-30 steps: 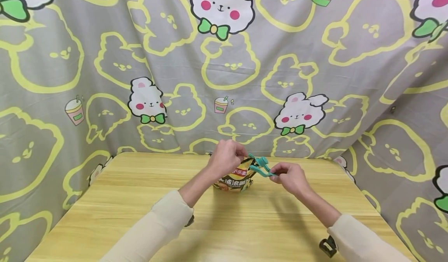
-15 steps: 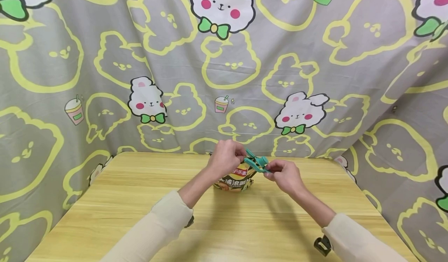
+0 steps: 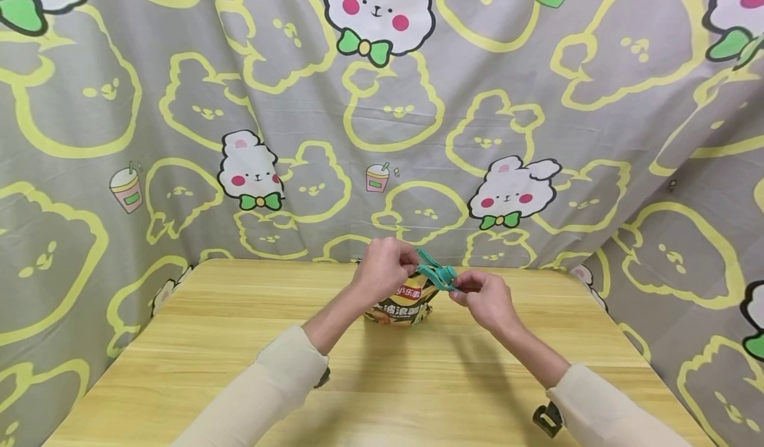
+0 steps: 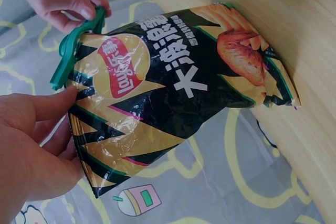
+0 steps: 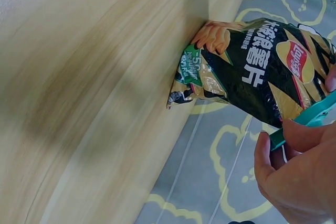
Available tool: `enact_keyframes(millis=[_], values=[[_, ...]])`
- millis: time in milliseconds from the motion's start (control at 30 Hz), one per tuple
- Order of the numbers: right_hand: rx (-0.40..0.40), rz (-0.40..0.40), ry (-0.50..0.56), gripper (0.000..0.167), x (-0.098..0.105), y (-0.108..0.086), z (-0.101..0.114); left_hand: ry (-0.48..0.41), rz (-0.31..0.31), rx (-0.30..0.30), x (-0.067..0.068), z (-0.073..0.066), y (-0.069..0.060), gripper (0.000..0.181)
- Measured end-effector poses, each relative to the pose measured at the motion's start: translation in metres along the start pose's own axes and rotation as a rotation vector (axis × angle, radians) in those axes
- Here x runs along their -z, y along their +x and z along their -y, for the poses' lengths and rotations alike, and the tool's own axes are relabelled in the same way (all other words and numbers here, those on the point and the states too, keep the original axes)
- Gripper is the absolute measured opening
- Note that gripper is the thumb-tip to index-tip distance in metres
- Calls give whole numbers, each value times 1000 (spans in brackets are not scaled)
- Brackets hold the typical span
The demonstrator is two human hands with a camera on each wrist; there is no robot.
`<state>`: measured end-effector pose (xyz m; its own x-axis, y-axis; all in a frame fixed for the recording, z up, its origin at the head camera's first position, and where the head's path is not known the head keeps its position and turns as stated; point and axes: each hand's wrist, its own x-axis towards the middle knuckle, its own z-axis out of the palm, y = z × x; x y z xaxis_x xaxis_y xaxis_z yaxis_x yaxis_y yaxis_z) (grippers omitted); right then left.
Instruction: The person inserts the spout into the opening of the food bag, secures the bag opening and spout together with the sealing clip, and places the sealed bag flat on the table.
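Observation:
A black and gold chip bag (image 3: 401, 308) stands upright on the wooden table. My left hand (image 3: 386, 266) pinches its top edge, thumb in front, as the left wrist view shows with the hand (image 4: 37, 150) at the bag (image 4: 168, 77). A green clip (image 3: 444, 276) lies across the top corner of the bag; in the left wrist view the clip (image 4: 71, 51) straddles the edge. My right hand (image 3: 486, 299) pinches the clip's end, and in the right wrist view the hand (image 5: 302, 166) holds the clip (image 5: 315, 113) between thumb and fingers.
The wooden table (image 3: 239, 341) reaches back to a grey patterned curtain (image 3: 298, 122) that hangs behind it and along both sides. A black band piece (image 3: 547, 419) shows under the right sleeve.
My right hand has moved left with the green clip, whose arms now lie over the bag's top edge near my left fingers. My left hand has barely moved.

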<state>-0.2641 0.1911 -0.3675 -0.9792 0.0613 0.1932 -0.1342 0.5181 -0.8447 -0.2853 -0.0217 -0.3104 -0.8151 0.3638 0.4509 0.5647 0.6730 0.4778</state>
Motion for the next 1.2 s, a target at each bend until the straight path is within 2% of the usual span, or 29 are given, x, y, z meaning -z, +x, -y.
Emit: enact_keyframes(millis=[267,967,1100,1200], values=[[8,-7,4,12,-3,-1,2,-7,-6,-10,0,1,0,12],[26,8,21,14,-6,0,0,-39,5,7,2,2,-1,14],[6,17,57,18,-7,1,1,-37,11,11,2,2,0,14],[-19,30,85,30,-7,1,1,-23,11,8,1,2,0,13]])
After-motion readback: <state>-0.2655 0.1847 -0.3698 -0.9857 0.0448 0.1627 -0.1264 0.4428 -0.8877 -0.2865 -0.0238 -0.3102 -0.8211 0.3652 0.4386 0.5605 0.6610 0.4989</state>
